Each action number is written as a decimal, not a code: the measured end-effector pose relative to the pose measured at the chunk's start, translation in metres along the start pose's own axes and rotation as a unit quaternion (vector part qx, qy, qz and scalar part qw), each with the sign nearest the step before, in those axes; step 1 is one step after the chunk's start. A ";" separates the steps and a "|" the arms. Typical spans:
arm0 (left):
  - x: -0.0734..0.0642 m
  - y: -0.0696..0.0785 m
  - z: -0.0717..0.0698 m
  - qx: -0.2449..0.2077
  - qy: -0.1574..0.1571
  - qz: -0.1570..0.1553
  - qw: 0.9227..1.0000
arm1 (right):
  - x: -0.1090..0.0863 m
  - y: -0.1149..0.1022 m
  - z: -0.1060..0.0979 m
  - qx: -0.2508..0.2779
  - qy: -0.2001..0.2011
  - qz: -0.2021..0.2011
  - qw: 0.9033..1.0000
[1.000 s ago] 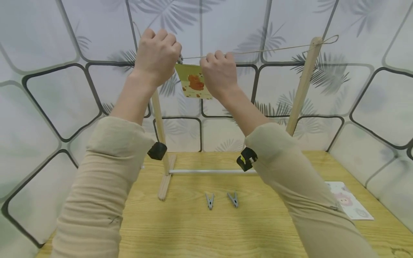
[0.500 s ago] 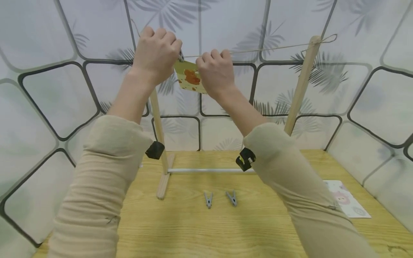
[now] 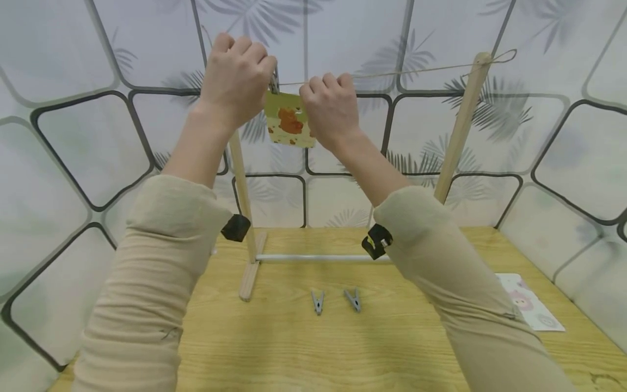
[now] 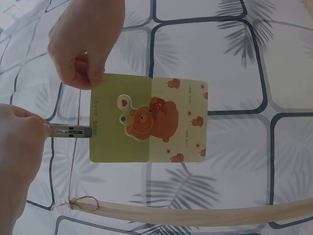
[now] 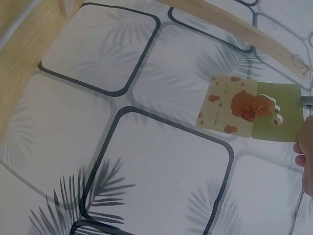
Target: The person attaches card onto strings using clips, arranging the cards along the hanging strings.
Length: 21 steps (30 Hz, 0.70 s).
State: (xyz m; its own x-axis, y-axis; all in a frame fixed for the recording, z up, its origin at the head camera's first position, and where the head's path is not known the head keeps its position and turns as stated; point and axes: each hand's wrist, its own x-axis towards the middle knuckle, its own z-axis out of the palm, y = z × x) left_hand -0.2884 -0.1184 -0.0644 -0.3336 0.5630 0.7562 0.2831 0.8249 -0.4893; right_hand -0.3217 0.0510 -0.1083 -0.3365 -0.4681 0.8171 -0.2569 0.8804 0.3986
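Observation:
A green and cream card (image 3: 290, 121) with a bear print hangs below the twine (image 3: 392, 74). My left hand (image 3: 237, 81) pinches a grey clothespin (image 4: 71, 130) by its handle end. The clothespin crosses the twine, and its tip meets the card's green top edge. My right hand (image 3: 333, 111) holds the card's other top corner between thumb and fingers, close to the twine. In the left wrist view, the card (image 4: 149, 118) appears sideways with its whole front showing. From the right wrist, only part of my right hand (image 5: 307, 156) shows.
Two wooden posts (image 3: 460, 130) carry the twine, with a white rod (image 3: 313, 257) low between them. On the wooden table (image 3: 294, 348) lie two grey clothespins (image 3: 318, 302) and a white printed card (image 3: 529, 305) at the right. A patterned curtain stands behind.
The card swung up and tilted, then came back to hanging nearly straight. My left hand has risen slightly, and more of the clothespin shows beside it. The right hand still holds the corner.

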 end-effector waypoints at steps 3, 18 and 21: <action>-0.002 -0.001 0.001 -0.006 0.012 0.002 1.000 | 0.000 0.001 -0.001 0.017 -0.023 0.004 1.000; -0.015 -0.006 0.009 -0.023 0.057 0.010 0.998 | -0.004 0.001 0.005 0.083 -0.044 0.017 0.995; -0.019 -0.006 0.009 -0.021 0.047 0.009 0.999 | -0.006 0.001 0.006 0.078 -0.032 0.017 0.996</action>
State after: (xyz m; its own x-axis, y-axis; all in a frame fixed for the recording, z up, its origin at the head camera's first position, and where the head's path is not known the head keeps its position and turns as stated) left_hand -0.2922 -0.1332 -0.0802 -0.2428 0.5683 0.7862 0.3254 0.8112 -0.4859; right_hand -0.3258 0.0544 -0.1155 -0.4034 -0.4472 0.7983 -0.3803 0.8755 0.2983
